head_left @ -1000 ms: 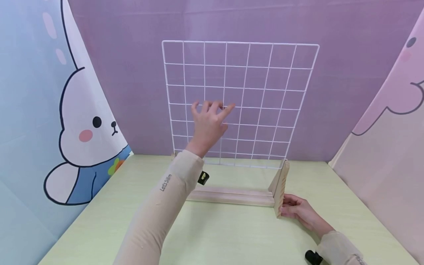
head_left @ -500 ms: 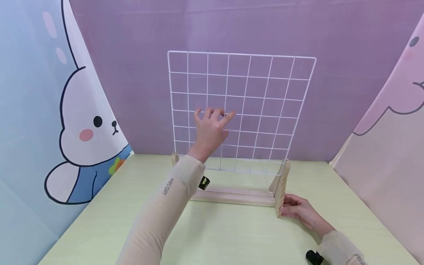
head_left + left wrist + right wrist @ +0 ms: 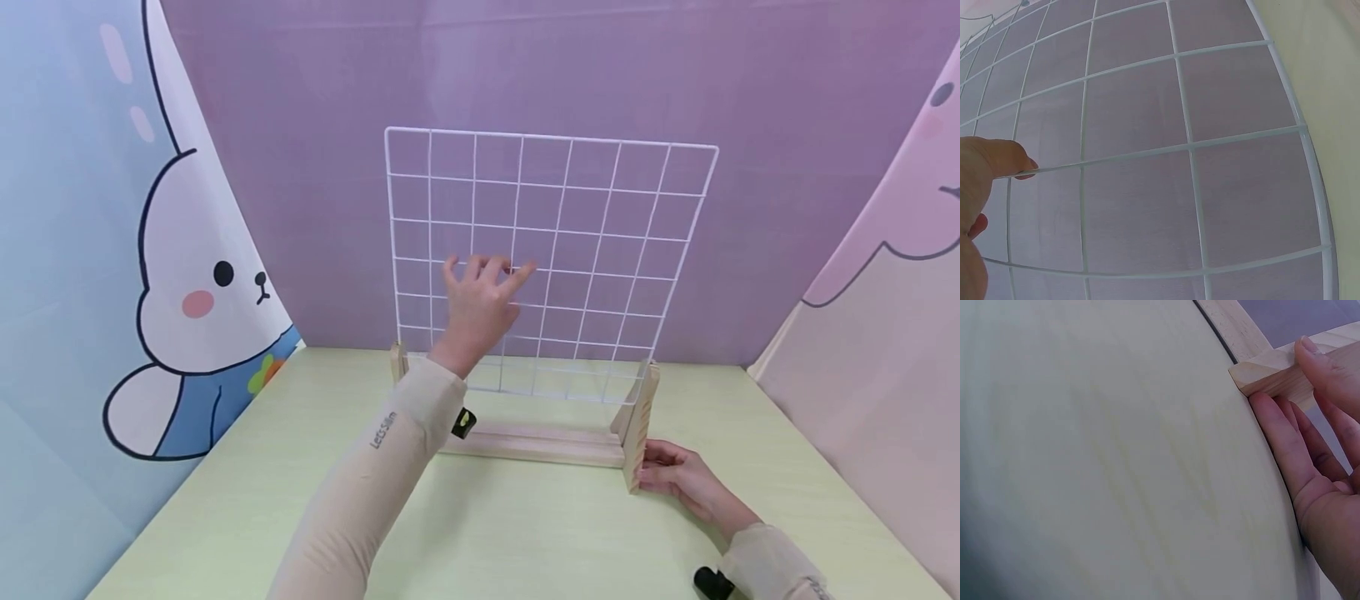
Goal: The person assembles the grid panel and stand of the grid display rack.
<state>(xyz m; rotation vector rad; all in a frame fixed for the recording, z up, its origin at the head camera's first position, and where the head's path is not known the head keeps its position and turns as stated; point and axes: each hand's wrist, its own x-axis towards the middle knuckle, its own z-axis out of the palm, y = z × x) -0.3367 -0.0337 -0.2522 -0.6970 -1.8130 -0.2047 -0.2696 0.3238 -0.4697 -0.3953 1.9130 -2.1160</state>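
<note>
A white wire grid panel (image 3: 577,208) stands upright between the two side pieces of a wooden stand (image 3: 540,447). Its lower edge is above the stand's base bar. My left hand (image 3: 480,312) grips the panel near its middle, fingers hooked over the wires; in the left wrist view a fingertip (image 3: 1025,169) curls round one wire. At the stand's right end, my right hand (image 3: 678,475) holds the side piece (image 3: 640,429) low down. The right wrist view shows the thumb (image 3: 1329,375) on the wood's edge and the other fingers against its face.
The stand sits on a pale yellow-green tabletop (image 3: 525,533). Behind it hangs a purple backdrop (image 3: 300,167). A cartoon-printed cloth (image 3: 202,250) closes the left side, and another printed cloth (image 3: 892,333) the right. Black wrist camera parts (image 3: 712,583) show at the right sleeve.
The grid panel and my left hand have come down, bringing the panel lower between the side pieces. My right hand stays in place on the stand.
</note>
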